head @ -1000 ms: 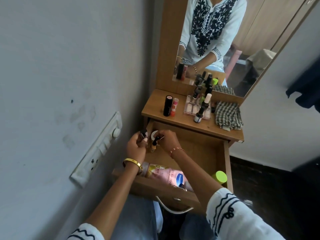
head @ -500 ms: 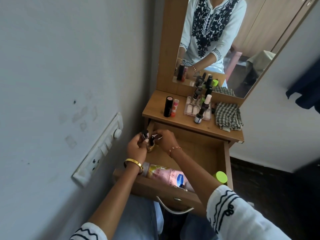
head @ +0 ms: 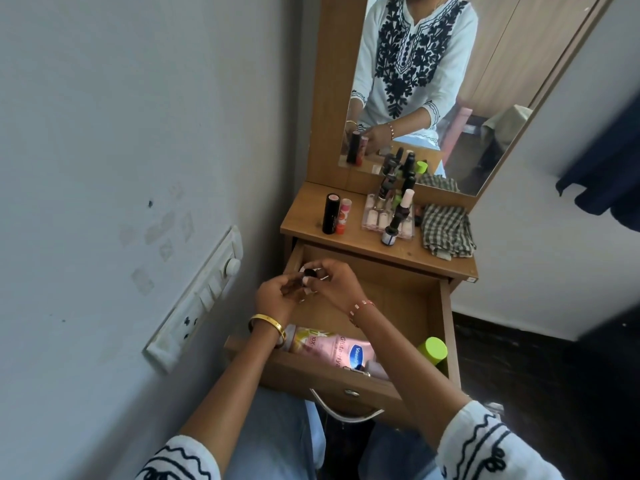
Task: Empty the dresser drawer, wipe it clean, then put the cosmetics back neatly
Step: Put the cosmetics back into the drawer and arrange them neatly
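Note:
The wooden dresser drawer (head: 446,317) stands pulled out below the dresser top. My left hand (head: 273,299) and my right hand (head: 334,287) meet in its back left corner, both closed around small dark-capped cosmetic bottles (head: 308,273) there; fingers hide most of them. A pink lotion bottle (head: 332,344) lies along the drawer's front wall, partly under my right forearm. A green-capped bottle (head: 433,349) sits in the front right corner.
On the dresser top (head: 311,223) stand a black tube (head: 330,213), a pink tube (head: 343,216), a clear organiser (head: 377,218) with several small bottles, and a checked cloth (head: 446,232). A mirror (head: 485,81) rises behind. A switch panel (head: 194,303) juts from the left wall.
Both hands have stayed in the drawer's back left corner, closing tighter together around the small bottles. The brown bottle seen earlier between them is now hidden by fingers.

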